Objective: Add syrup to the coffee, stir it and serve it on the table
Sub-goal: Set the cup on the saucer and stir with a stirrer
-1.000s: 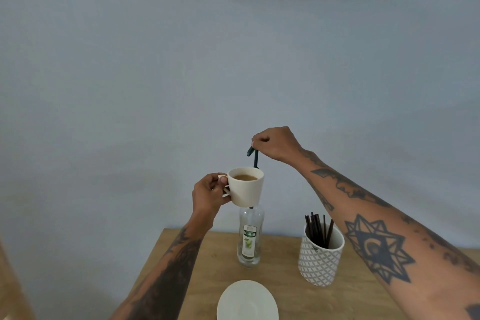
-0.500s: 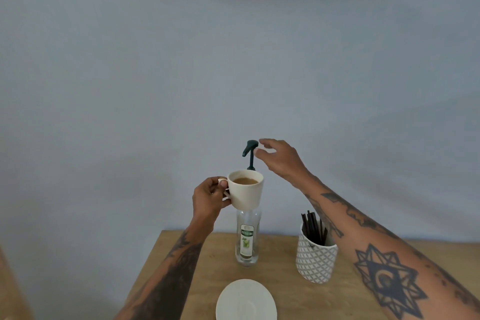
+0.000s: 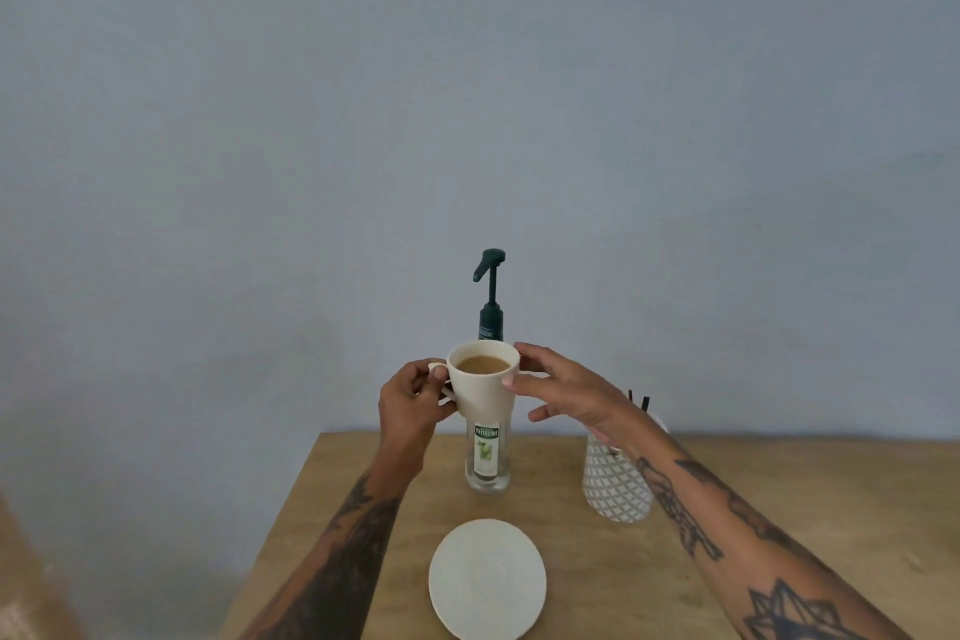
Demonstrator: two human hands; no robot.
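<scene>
A cream cup (image 3: 485,392) of light brown coffee is held in the air in front of the syrup bottle (image 3: 487,457). My left hand (image 3: 413,398) grips the cup's handle. My right hand (image 3: 563,392) rests its fingers on the cup's right side, thumb at the rim. The clear bottle stands on the wooden table (image 3: 727,509), and its dark green pump (image 3: 490,294) rises above the cup with the nozzle pointing left. A white saucer (image 3: 487,578) lies on the table below the cup.
A white patterned holder (image 3: 615,489) with dark stir sticks (image 3: 638,401) stands right of the bottle, partly hidden by my right forearm. A plain grey wall is behind the table. The table's left edge runs diagonally down to the bottom left.
My right hand has left the pump head and come down to the cup's right side. The pump has risen to full height. The cup has dropped lower in front of the bottle.
</scene>
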